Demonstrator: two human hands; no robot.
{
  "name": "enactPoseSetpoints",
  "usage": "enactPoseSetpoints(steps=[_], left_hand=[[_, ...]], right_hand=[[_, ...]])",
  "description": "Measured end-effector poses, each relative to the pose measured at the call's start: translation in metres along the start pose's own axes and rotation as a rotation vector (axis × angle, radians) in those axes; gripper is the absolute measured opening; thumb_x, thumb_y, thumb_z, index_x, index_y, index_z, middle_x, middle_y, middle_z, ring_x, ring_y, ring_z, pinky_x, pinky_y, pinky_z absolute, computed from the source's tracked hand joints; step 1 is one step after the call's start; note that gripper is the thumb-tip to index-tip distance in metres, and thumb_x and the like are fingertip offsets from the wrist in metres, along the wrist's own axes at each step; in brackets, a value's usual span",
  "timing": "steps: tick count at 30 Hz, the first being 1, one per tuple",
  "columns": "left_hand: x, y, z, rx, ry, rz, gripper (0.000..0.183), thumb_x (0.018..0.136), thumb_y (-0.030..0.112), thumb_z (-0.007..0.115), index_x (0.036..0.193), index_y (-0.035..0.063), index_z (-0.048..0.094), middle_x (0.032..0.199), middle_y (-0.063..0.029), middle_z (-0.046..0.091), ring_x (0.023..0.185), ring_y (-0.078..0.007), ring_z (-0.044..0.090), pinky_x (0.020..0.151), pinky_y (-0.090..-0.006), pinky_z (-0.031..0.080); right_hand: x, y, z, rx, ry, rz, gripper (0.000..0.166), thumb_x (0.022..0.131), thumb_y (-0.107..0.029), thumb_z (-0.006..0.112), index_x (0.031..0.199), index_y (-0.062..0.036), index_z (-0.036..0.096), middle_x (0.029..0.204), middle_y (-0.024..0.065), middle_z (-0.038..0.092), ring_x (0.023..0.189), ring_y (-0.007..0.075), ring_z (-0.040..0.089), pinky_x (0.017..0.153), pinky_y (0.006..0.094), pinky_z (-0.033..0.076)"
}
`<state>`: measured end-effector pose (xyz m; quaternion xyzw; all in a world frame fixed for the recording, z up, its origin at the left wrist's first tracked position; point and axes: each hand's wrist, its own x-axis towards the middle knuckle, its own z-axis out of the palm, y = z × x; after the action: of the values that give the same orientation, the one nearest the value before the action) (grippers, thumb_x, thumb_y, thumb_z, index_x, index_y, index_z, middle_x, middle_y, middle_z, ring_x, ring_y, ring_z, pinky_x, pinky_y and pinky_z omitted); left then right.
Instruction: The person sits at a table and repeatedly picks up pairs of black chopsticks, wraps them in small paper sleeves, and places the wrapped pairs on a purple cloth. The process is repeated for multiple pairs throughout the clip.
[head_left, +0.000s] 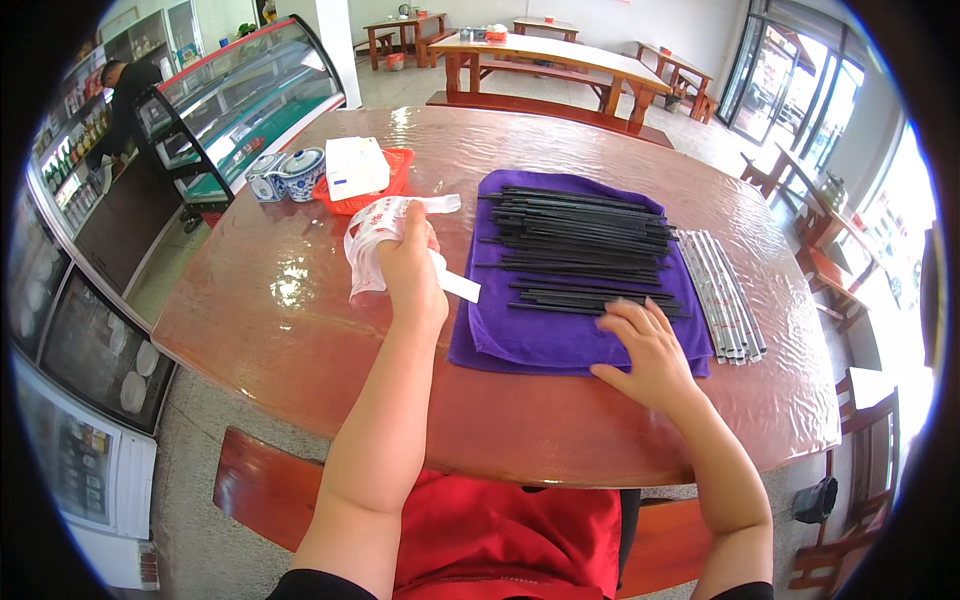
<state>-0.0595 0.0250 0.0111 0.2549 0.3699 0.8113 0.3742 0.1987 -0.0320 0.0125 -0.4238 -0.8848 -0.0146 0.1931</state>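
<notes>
My left hand (412, 274) grips a bunch of thin white sleeves (366, 251) with red print; one flat sleeve end sticks out towards the lower right. A folded purple towel (536, 341) lies on the table before me. Across it are spread many black chopsticks (581, 225), thickest at the far side and sparser near me. My right hand (649, 356) hovers over the towel's near right part, fingers apart, fingertips by the nearest chopsticks; whether they touch is unclear. To the right, several chopsticks in printed sleeves (720, 296) lie side by side, partly on the towel's edge.
Behind my left hand stand a red plastic basket (401, 172) with a white packet (356, 166) and blue-and-white lidded jars (302, 174). The glossy wooden table (300, 360) curves at its near edge. A person (131, 97) stands behind the glass display case (247, 112).
</notes>
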Motion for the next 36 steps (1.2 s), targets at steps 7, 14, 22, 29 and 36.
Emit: enactPoseSetpoints(steps=[7,14,22,29,36], left_hand=[[-0.004,-0.001,0.007,-0.004,-0.063,0.025,0.033,0.085,0.019,0.054,0.057,0.0126,0.038,0.054,0.0053,0.033,0.049,-0.0064,0.028,0.049,-0.0228,0.027],[-0.003,0.0,0.003,-0.042,-0.062,0.022,0.021,0.084,0.019,0.056,0.068,0.0074,0.048,0.058,0.0044,0.038,0.05,-0.0047,0.033,0.045,-0.0209,0.027],[-0.007,0.008,0.008,0.107,0.028,0.061,0.03,0.086,0.015,0.052,0.058,0.0123,0.041,0.055,0.0055,0.033,0.049,-0.0049,0.029,0.048,-0.023,0.026],[-0.019,-0.049,0.012,0.71,-0.734,0.399,0.017,0.088,0.015,0.045,0.088,0.0007,0.053,0.076,-0.0081,0.054,0.072,-0.0189,0.053,0.065,-0.0324,0.043],[-0.028,-0.084,0.004,1.365,-0.99,0.503,0.031,0.079,0.015,0.044,0.107,0.0054,0.052,0.111,-0.0178,0.052,0.105,-0.0339,0.047,0.087,-0.0523,0.031]], right_hand=[[-0.027,0.045,0.009,0.078,-0.015,0.05,0.011,0.074,-0.014,0.06,0.083,-0.0081,0.061,0.084,0.005,0.054,0.083,0.024,0.052,0.074,0.0331,0.043],[0.047,0.086,0.003,0.27,-0.172,0.141,0.016,0.079,-0.018,0.054,0.078,-0.0035,0.059,0.078,0.0094,0.059,0.076,0.0288,0.056,0.067,0.0353,0.044],[0.083,0.058,0.041,0.087,0.073,0.006,0.017,0.074,-0.023,0.061,0.082,-0.0082,0.058,0.084,0.0072,0.054,0.083,0.0265,0.052,0.076,0.0368,0.041],[0.071,0.045,0.062,-0.056,-0.11,-0.13,0.048,0.08,-0.035,0.05,0.12,-0.0101,0.044,0.129,0.0108,0.038,0.122,0.0273,0.033,0.101,0.0407,0.024],[0.057,0.048,0.047,0.008,-0.204,-0.06,0.049,0.079,-0.03,0.051,0.123,-0.0118,0.043,0.133,0.0106,0.035,0.124,0.028,0.029,0.102,0.0455,0.019]])
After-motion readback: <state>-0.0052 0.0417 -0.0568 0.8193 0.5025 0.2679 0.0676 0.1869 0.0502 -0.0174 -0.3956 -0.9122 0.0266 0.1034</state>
